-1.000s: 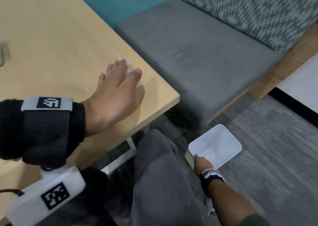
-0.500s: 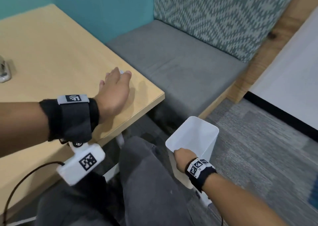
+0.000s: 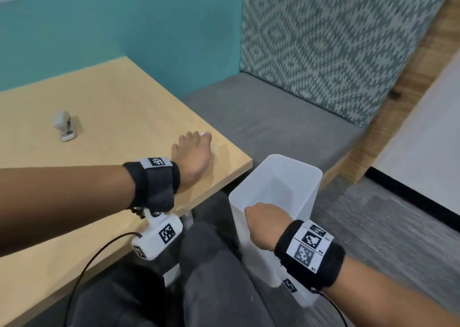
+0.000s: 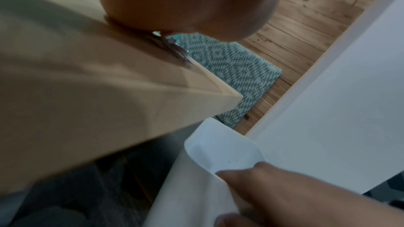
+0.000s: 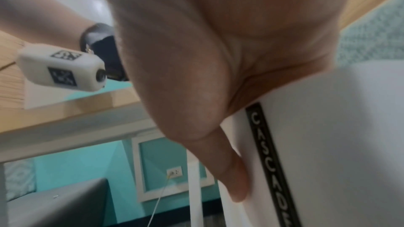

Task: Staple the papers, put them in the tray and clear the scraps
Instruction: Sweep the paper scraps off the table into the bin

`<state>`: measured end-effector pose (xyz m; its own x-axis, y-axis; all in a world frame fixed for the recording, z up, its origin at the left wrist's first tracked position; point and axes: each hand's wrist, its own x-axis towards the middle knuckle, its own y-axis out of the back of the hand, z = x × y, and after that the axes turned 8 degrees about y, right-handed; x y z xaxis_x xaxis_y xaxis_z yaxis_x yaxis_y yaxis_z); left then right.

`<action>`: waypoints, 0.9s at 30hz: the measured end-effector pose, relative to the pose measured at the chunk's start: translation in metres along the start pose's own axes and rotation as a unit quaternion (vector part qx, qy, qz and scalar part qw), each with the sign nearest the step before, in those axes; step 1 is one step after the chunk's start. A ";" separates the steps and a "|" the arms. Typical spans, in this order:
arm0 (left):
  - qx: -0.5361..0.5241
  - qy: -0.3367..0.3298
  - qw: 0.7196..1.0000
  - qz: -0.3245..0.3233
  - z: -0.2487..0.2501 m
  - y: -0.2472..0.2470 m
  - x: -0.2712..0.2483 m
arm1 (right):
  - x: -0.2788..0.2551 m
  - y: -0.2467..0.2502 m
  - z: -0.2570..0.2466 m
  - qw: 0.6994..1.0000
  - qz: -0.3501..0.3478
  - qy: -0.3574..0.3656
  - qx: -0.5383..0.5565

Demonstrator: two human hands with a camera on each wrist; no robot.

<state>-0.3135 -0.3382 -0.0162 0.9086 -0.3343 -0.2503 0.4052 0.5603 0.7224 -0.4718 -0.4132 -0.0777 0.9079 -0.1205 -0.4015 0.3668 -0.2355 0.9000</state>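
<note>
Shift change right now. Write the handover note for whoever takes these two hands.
Left hand: flat on the table near its corner, fingers over white paper scraps at the edge.
Right hand: grips the rim of the white bin, held just off that corner.
Stapler stands on the table. Papers and tray not in view.
Left: sweep the scraps into the bin, then set it down.

We find a white plastic bin [image 3: 286, 185], tall, rectangular, open-topped and upright, held off the floor just beside the near corner of the wooden table [image 3: 119, 117]. A black vertical label reading "CASCADE" runs down one outer wall. We see nothing inside it. Small white paper scraps [image 3: 202, 133] lie on the tabletop near its edge, mostly hidden; their number cannot be told. A small pale stapler [image 3: 63, 125] rests on the table, well apart from the scraps.
</note>
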 end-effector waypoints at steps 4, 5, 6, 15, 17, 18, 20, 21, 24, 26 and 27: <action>0.047 -0.032 0.998 0.019 0.000 -0.013 0.006 | -0.009 0.015 -0.007 0.999 0.010 0.017 -0.026; 0.059 -0.042 0.997 0.022 0.001 -0.017 0.006 | -0.011 0.017 -0.009 0.999 0.013 0.021 -0.028; 0.080 -0.057 0.995 0.023 0.001 -0.021 0.005 | -0.015 0.020 -0.010 0.999 0.016 0.025 -0.029; 0.183 -0.098 0.978 0.001 0.011 -0.047 -0.014 | -0.028 0.032 -0.011 0.998 0.038 0.035 -0.018; 0.197 -0.110 0.974 -0.010 0.015 -0.056 -0.019 | -0.030 0.034 -0.010 0.998 0.037 0.039 -0.012; 0.194 -0.115 0.974 -0.016 0.018 -0.061 -0.024 | -0.031 0.034 -0.011 0.998 0.035 0.042 -0.011; 0.176 -0.134 0.975 -0.030 0.027 -0.070 -0.038 | -0.033 0.037 -0.014 0.999 0.030 0.038 -0.020; 0.165 -0.139 0.975 -0.047 0.033 -0.074 -0.047 | -0.033 0.037 -0.015 0.999 0.024 0.034 -0.022; 0.105 -0.125 0.980 -0.112 0.050 -0.083 -0.073 | -0.028 0.032 -0.010 0.999 0.007 0.025 -0.027; 0.073 -0.131 0.979 -0.141 0.054 -0.084 -0.079 | -0.027 0.028 -0.006 0.998 -0.001 0.025 -0.058; 0.054 -0.136 0.975 -0.165 0.053 -0.084 -0.078 | -0.027 0.026 -0.003 0.997 -0.008 0.021 -0.074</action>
<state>-0.4240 -0.3995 -0.0232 0.6645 -0.6797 -0.3106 0.6439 0.3099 0.6995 -0.4857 -0.4129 -0.0432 0.9079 -0.0760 -0.4121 0.4053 -0.0913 0.9096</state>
